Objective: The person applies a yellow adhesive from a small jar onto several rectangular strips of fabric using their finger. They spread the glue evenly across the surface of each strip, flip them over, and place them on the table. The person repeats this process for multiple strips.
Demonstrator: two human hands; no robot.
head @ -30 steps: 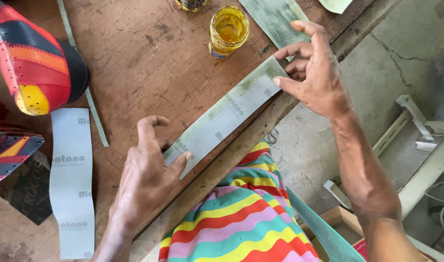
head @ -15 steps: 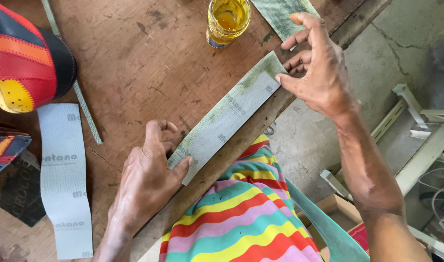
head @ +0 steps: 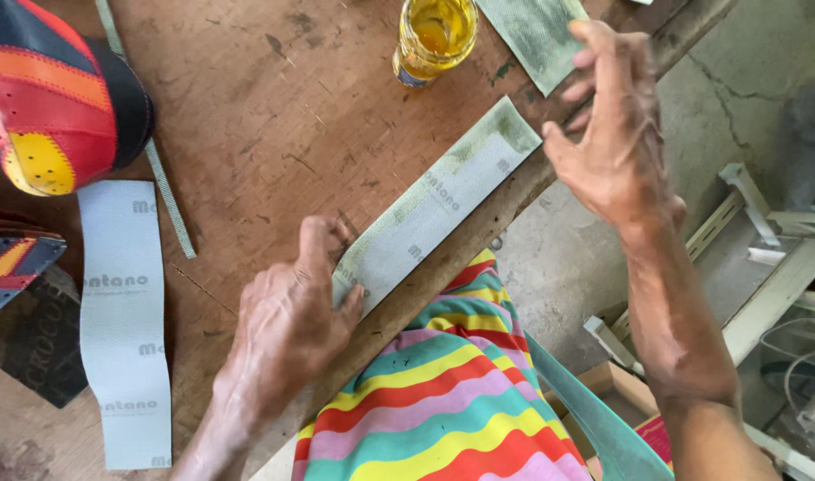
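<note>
Along the bench edge, my left hand presses flat on the grey strip; my right hand hovers open, empty. Next, I judge, regrip the far end.

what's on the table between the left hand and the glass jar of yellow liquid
In the head view, a long pale strip lies slantwise along the table edge between the left hand and the jar. The hand presses its near end; bare wood separates its far end from the jar.
</note>
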